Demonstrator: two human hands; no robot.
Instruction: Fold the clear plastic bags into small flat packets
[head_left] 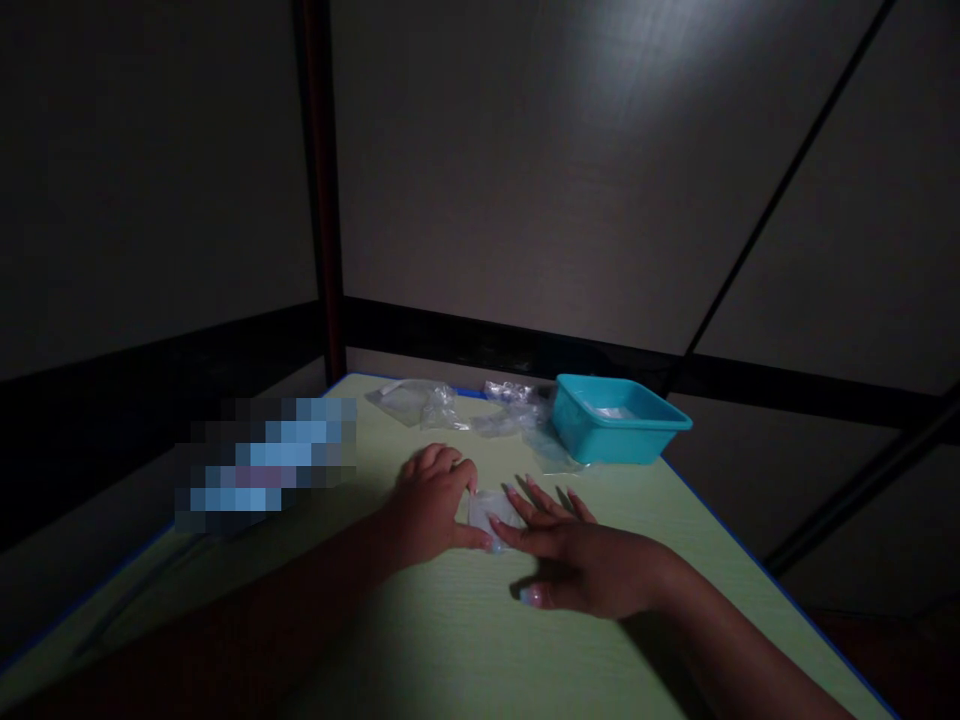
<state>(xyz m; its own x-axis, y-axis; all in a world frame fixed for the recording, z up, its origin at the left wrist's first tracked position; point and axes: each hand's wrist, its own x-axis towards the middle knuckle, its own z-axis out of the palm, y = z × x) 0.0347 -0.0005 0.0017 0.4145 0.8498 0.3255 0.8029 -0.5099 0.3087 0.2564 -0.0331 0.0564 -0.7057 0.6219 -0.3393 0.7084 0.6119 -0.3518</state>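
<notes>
A small, pale, translucent plastic bag (484,508) lies flat on the table between my hands. My left hand (431,510) is curled at its left side, with the index fingertip at the upper left corner and the thumb on the lower edge, holding it. Palm down, my right hand (581,560) reaches in from the right with its fingers spread. Its index finger rests on the bag, and the right part of the bag is hidden under the fingers. Whether anything is inside the bag I cannot make out.
Crumpled clear plastic bags (424,402) lie along the far edge of the light green table (450,640). A turquoise basket (619,425) with something whitish inside stands at the far right. At the left edge is a pixelated blue object (266,470). Dark walls rise behind.
</notes>
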